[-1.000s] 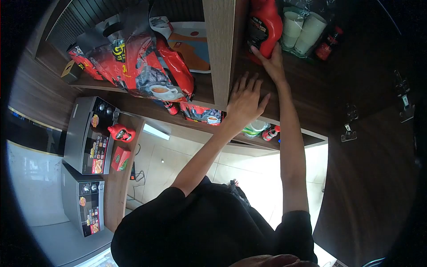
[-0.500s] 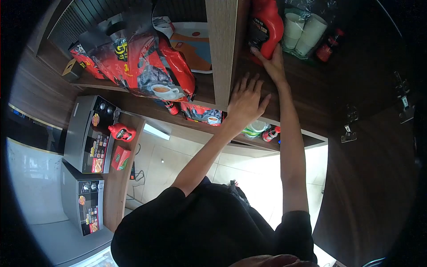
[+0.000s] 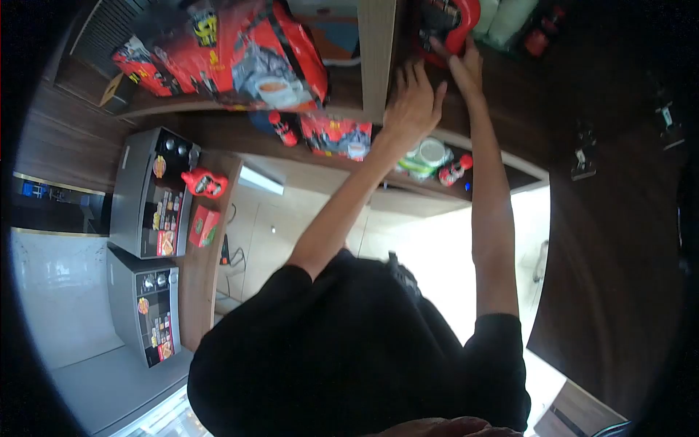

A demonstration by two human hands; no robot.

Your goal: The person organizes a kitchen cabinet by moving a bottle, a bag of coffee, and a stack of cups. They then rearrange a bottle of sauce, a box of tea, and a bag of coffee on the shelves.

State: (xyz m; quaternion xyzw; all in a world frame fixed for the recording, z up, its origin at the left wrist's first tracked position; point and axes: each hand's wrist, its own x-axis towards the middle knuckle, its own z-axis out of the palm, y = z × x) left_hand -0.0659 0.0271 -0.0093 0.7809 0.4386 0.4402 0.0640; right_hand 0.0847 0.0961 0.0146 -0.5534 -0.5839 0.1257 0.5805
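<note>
My right hand is closed around the lower part of a red sauce bottle with a dark label, on the upper cabinet shelf. The bottle's top is cut off by the frame edge. Just left of it, my left hand lies with fingers stretched out on the shelf near the upright divider, holding nothing. Beyond the red bottle are wrapped white cups and a small red-capped bottle.
Left of the divider stands a big red coffee bag. The lower shelf holds a red pack, a green-and-white package and small bottles. Two boxy ovens, a red bottle and a red box are at left.
The view has shifted, so the shelves sit higher in the frame. My right hand stays on the red sauce bottle, and my left hand remains spread beside the divider.
</note>
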